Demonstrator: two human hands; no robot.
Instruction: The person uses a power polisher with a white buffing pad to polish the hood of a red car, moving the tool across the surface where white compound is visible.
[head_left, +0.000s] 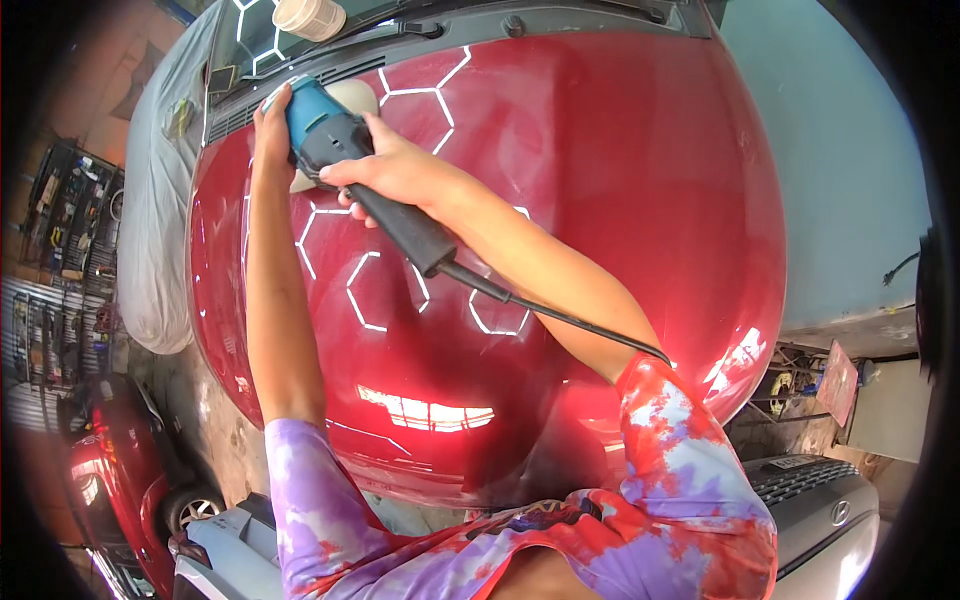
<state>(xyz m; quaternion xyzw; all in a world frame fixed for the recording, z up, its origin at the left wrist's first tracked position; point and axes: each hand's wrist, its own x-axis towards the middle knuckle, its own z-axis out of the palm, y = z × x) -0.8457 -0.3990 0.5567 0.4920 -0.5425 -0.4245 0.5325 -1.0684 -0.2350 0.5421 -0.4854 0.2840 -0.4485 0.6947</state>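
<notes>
A teal and black corded car polisher (330, 142) lies over the rear left of a red car hood (645, 187), close to the windshield base. My left hand (274, 127) wraps the left side of its teal head. Around the black body just behind the head, my right hand (382, 169) keeps its grip, thumb on top. The polisher's pale pad (354, 99) shows on both sides of the tool, partly hidden beneath it; I cannot tell whether it is spinning. From the handle's end a black power cord (585, 324) runs along my right forearm to my upper arm.
A whitish tub (309, 18) sits near the wipers (420, 30) by the windshield. A grey-covered vehicle (161, 225) stands close on the left, with tool racks (71, 217) beyond. Another red car (124, 480) is at lower left, a grey Hyundai front (814, 510) at lower right.
</notes>
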